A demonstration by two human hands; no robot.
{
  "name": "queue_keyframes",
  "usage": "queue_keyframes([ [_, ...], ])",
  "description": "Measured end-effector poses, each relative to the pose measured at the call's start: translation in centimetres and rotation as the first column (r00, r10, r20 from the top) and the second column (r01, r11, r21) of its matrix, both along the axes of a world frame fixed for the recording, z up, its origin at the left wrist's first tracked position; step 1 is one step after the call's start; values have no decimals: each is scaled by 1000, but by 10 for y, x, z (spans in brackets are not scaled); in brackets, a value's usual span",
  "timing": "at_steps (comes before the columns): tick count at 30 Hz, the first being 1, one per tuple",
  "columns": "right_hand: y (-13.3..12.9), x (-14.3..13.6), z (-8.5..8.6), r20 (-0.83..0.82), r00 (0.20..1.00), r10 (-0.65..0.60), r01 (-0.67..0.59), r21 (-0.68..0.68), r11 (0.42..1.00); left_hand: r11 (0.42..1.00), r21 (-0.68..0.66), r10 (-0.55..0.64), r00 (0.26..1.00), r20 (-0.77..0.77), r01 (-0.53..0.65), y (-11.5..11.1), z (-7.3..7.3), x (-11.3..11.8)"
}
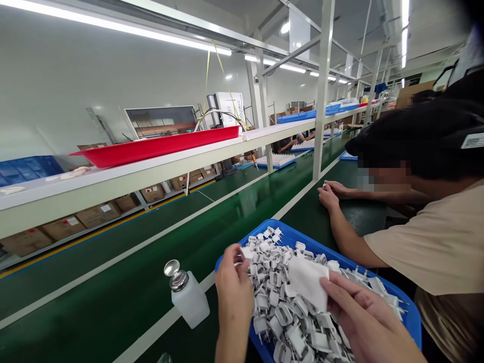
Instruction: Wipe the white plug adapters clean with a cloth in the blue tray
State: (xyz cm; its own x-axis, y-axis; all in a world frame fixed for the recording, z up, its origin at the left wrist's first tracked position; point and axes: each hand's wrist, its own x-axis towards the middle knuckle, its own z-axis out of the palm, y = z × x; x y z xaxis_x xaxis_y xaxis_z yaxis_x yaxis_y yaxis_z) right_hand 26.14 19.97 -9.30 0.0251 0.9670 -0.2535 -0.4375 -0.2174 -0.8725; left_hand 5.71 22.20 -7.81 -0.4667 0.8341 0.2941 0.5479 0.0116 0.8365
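My left hand [234, 287] pinches a small white plug part [246, 252] between thumb and fingers, held over the near left corner of a blue tray [410, 315]. The tray is heaped with several white plug parts [287, 307] with metal prongs. My right hand [363, 315] holds a white wiping cloth [308, 280] above the heap. A white plastic dispenser bottle [187, 295] with a metal cap stands on the green belt just left of my left hand.
A co-worker in a beige shirt [438, 242] and dark cap sits at my right, their hands [330, 194] on the bench. A green conveyor belt [113, 267] runs ahead. A red tray [159, 146] lies on the white shelf above; cardboard boxes [98, 214] sit below.
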Motion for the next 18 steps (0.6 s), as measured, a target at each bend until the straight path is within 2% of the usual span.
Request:
queue_keyframes([
  [2, 0, 10, -8, -4, 1000, -25, 25, -37, 999, 996, -33, 84, 996, -44, -85, 14, -14, -27],
  [4, -1, 19, -17, -95, 995, -32, 22, -103, 994, 990, -70, 118, 989, -84, -124, 25, -33, -47],
  [6, -2, 26, -27, -181, 983, -26, -3, -154, 988, 987, -108, 110, 987, -118, -122, 32, -51, -60],
  [9, -4, 30, -41, -197, 980, -24, -7, -157, 988, 984, -152, 76, 986, -147, -98, 37, -72, -67],
  [12, -5, 34, -51, -233, 972, -25, -6, -131, 991, 984, -163, 37, 984, -172, -66, 37, -81, -70],
  [15, -2, 41, -62, -218, 976, 17, -41, -106, 994, 989, -143, -4, 976, -219, -28, 36, -81, -73],
  [18, 1, 52, -76, -147, 989, -21, 5, -113, 994, 989, -146, -77, 956, -285, 36, 36, -78, -77],
])
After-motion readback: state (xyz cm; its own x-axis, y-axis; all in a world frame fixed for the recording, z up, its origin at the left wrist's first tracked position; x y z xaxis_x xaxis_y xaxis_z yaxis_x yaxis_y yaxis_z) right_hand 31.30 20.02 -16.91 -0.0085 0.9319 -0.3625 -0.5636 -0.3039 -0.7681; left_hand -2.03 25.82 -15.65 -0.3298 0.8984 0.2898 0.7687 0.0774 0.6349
